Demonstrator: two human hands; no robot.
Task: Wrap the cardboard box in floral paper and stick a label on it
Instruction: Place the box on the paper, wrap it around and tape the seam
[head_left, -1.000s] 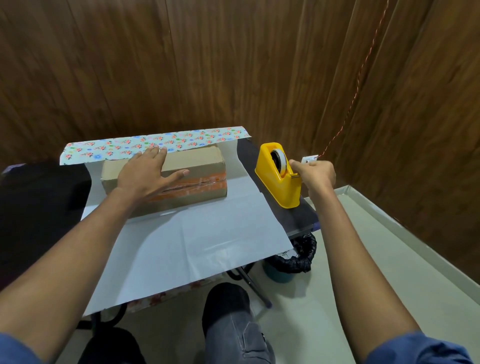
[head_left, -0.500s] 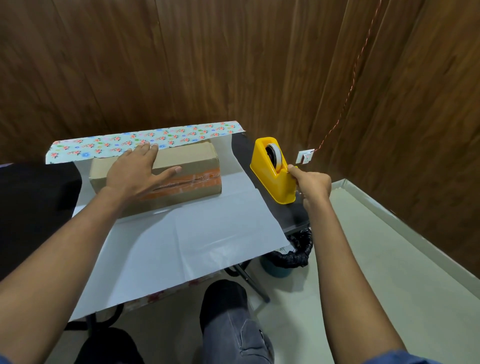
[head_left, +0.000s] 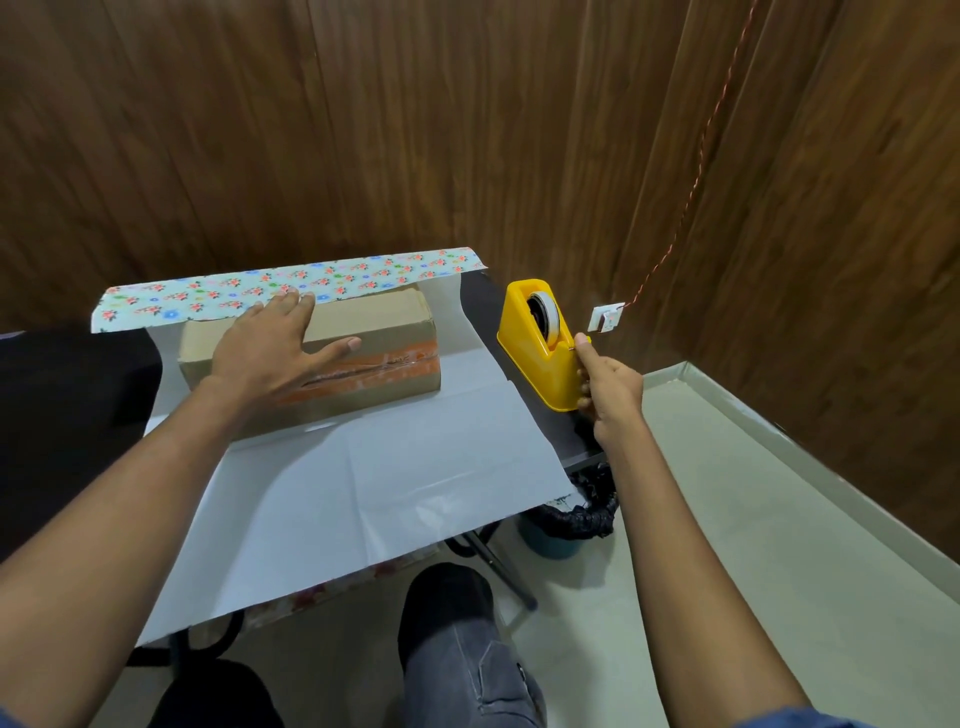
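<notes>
Pinching at the cutter end of the yellow plastic tape dispenser, the right hand sits well right of the brown cardboard box, which lies lengthwise under the flat, open-fingered left hand on the white-backed floral paper.

Evenly lit from overhead — soft shadows only, faint sheen on the white paper. Sharp centrally — wide-angle bowing toward the edges.
</notes>
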